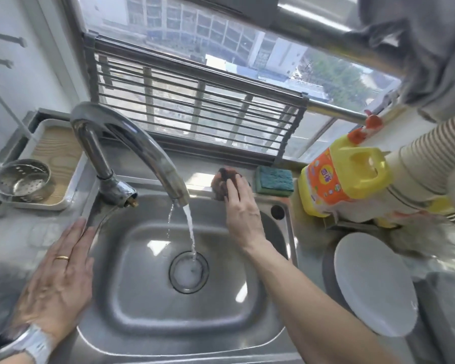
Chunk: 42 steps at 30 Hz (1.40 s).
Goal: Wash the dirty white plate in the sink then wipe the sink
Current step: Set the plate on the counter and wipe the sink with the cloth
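Note:
The steel sink (132, 306) holds no dishes, and water runs from the faucet (153, 151) into the drain (189, 271). A white plate (373, 287) lies on the counter to the right of the sink. My right hand (241, 206) reaches over the sink's far rim and grips a dark brown scrubbing pad (221, 183) with its fingers. My left hand (61, 269) rests flat on the sink's left rim, fingers straight, with a ring and a wristwatch on it.
A green-and-yellow sponge (275, 179) sits on the back ledge beside the pad. A yellow detergent jug (344, 177) and stacked paper cups (431, 158) stand at the right. A metal strainer bowl (24, 179) rests on a tray at left. A rack leans at the window.

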### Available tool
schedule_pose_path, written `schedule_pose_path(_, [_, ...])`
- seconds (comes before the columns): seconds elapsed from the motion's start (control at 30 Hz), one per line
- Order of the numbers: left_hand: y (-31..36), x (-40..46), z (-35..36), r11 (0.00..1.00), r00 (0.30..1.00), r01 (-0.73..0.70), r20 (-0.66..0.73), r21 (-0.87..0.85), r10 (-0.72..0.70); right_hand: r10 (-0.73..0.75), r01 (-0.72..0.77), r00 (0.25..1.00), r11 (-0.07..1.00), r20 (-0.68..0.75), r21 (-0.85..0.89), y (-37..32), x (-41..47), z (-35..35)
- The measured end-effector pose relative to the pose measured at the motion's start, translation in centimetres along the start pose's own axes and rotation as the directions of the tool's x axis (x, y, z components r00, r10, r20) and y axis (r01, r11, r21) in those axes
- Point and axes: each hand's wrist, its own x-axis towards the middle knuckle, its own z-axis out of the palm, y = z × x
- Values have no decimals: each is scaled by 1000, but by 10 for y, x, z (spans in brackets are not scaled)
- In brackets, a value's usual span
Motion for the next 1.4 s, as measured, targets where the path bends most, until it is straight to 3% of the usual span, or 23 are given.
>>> schedule_pose_path(0.13, [-2,-1,-1,1000,1000,17,8,-9,-17,-225,249,965,949,139,-195,56,-54,-26])
schedule_pose_path(0.3, [-6,-1,-2,1000,995,14,96,5,-15,-293,355,926,892,238,-280,115,-109,-50])
schedule_pose_path(0.37, [-5,-2,-6,999,989,37,140,13,-39,-314,417,871,879,377,-231,106,-144,-43])
schedule_pose_path(0.4, [-4,-2,-8,998,987,51,154,20,-54,-257,399,836,891,484,-216,90,-160,-40])
schedule_pose_path(0.47, [-4,-2,-9,998,987,56,152,36,-61,-3,203,702,959,712,-196,51,-180,-37])
schedule_pose_path(0.53, [-4,-3,-7,997,986,59,154,54,-67,131,3,551,987,824,-159,10,-181,-41])
schedule_pose_path(0.6, [-5,-4,-5,996,982,63,176,65,-73,84,-206,465,978,881,16,-40,-170,-40])
schedule_pose_path(0.7, [-6,-3,-10,996,976,78,201,31,-83,-88,-419,417,864,905,278,-132,-150,-20])
schedule_pose_path(0.8, [-2,-2,-23,990,967,137,221,-42,-124,-55,-657,486,636,872,406,-211,-129,45])
schedule_pose_path(0.87, [-3,-2,-35,990,967,131,229,-54,-115,164,-849,491,309,856,428,-237,-99,83])
schedule_pose_path(0.93, [-5,-6,-49,994,972,93,220,-61,-77,319,-872,473,38,821,488,-237,-50,116])
schedule_pose_path(1.03, [-11,-17,-59,997,973,47,228,-57,-33,362,-834,469,-118,806,538,-221,16,177])
schedule_pose_path(1.07, [-13,-22,-60,998,971,44,235,-47,-32,358,-832,478,-108,802,544,-223,17,171])
schedule_pose_path(1.13, [-14,-29,-63,995,967,78,248,-64,-60,350,-762,576,-96,739,640,-231,-25,125])
schedule_pose_path(1.27, [-11,-35,-75,973,972,186,172,-133,-163,128,-692,720,68,682,719,-264,-116,59])
schedule_pose_path(1.33, [-11,-38,-83,968,972,211,129,-136,-194,170,-604,796,159,581,781,-265,-102,58])
schedule_pose_path(1.4, [-13,-37,-88,971,975,208,110,-122,-195,255,-584,808,223,532,780,-267,-67,65])
